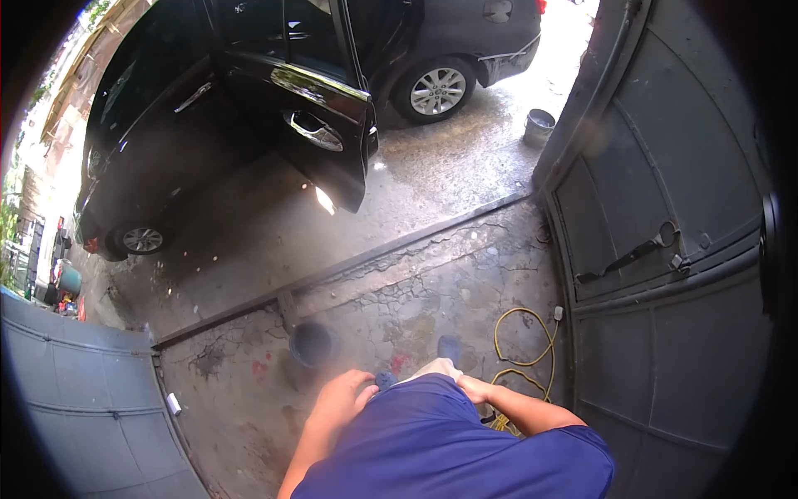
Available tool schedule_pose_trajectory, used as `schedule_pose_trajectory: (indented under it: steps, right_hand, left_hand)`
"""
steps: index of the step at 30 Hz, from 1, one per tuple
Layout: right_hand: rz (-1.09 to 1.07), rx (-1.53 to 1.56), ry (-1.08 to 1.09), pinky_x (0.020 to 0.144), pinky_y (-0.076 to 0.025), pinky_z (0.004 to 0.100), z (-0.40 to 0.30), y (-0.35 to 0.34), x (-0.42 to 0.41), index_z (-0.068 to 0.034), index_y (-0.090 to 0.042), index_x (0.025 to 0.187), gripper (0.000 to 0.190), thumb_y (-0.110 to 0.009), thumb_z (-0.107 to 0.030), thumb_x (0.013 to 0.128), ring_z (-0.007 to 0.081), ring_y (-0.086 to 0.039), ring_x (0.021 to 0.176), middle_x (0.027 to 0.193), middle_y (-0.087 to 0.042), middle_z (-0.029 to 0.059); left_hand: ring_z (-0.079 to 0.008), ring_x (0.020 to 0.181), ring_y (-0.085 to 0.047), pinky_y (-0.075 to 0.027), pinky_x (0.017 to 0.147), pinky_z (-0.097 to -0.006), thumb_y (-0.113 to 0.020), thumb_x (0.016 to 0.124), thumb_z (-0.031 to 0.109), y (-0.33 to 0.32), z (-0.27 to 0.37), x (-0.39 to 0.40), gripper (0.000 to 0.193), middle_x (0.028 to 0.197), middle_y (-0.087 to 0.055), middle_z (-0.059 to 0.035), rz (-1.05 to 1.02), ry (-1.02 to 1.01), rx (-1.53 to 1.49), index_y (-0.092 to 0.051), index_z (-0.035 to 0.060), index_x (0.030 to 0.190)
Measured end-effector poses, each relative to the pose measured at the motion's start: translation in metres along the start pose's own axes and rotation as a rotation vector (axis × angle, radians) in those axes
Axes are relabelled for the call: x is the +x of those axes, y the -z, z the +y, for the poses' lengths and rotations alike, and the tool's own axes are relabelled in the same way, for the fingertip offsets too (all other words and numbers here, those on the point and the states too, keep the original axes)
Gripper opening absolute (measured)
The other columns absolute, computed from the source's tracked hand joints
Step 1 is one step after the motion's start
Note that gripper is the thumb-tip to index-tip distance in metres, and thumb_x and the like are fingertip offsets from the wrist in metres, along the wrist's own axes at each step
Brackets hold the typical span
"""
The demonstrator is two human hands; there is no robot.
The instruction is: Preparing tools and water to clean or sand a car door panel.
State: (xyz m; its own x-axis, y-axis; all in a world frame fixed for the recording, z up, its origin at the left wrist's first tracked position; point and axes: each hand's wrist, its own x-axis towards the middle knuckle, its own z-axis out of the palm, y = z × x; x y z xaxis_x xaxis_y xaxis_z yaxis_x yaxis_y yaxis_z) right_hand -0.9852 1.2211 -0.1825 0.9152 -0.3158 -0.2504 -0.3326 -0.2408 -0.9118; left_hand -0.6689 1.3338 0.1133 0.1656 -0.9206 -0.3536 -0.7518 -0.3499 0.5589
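Observation:
Beside the hem of the blue shirt (411, 430), my left hand (346, 394) hangs with thumb and fingers apart, holding nothing that I can see. A dark bucket (312, 345) stands on the cracked concrete floor ahead of it. At the other side of the shirt, my right hand (477, 389) rests against the light-coloured shorts (441, 367). Its fingers are mostly hidden, so whether it grips the fabric is unclear. Both feet show in blue footwear (449, 349) below me. A dark car (249, 118) stands beyond, one door (327, 118) swung out towards me.
A yellow cable (499, 334) with a pale plug (558, 313) lies coiled at my right. A raised metal sill (399, 242) crosses the floor. Grey metal gate panels (623, 349) stand on the right and left. Another bucket (538, 128) sits on wet ground near the rear wheel (438, 90).

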Motion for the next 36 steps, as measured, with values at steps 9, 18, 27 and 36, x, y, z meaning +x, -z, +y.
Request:
schedule_pose_trajectory:
  steps: [9,18,27,36]
  right_hand:
    - [-0.526,-0.167,-0.224,0.109,-0.044,0.0434,0.070,0.018,0.017,-0.003,-0.062,0.134,0.066,-0.036,-0.055,0.101,0.0388,-0.057,0.130,0.137,-0.061,0.0259]
    - [-0.121,0.061,0.289,0.104,-0.047,0.0434,0.050,-0.008,0.045,-0.005,-0.065,0.128,0.057,-0.053,-0.051,0.095,0.0387,-0.059,0.125,0.132,-0.064,0.0253]
    - [0.098,0.089,0.151,0.102,-0.048,0.0435,0.025,-0.011,0.056,-0.005,-0.065,0.127,0.050,-0.060,-0.041,0.093,0.0383,-0.061,0.121,0.128,-0.066,0.0245]
    - [0.147,0.098,0.100,0.103,-0.048,0.0440,0.019,-0.018,0.060,-0.005,-0.064,0.128,0.048,-0.062,-0.035,0.091,0.0388,-0.062,0.119,0.128,-0.066,0.0237]
  left_hand:
    - [-0.0324,0.107,-0.068,-0.053,0.092,-0.0405,-0.067,0.097,0.032,-0.002,0.007,-0.006,0.031,0.117,-0.071,-0.0109,0.009,0.062,-0.026,-0.072,0.0084,0.116]
    - [-0.0328,0.110,-0.067,-0.053,0.094,-0.0412,-0.067,0.097,0.034,-0.014,0.011,-0.015,0.034,0.119,-0.071,-0.0122,-0.008,0.146,-0.075,-0.072,0.0065,0.117]
    - [-0.0334,0.108,-0.067,-0.053,0.092,-0.0416,-0.066,0.097,0.034,-0.013,0.007,-0.018,0.034,0.117,-0.071,-0.0126,0.022,0.106,-0.076,-0.071,0.0057,0.116]
    - [-0.0336,0.107,-0.068,-0.053,0.092,-0.0421,-0.065,0.098,0.034,-0.014,-0.002,-0.014,0.034,0.116,-0.071,-0.0124,-0.037,0.061,0.013,-0.071,0.0062,0.116]
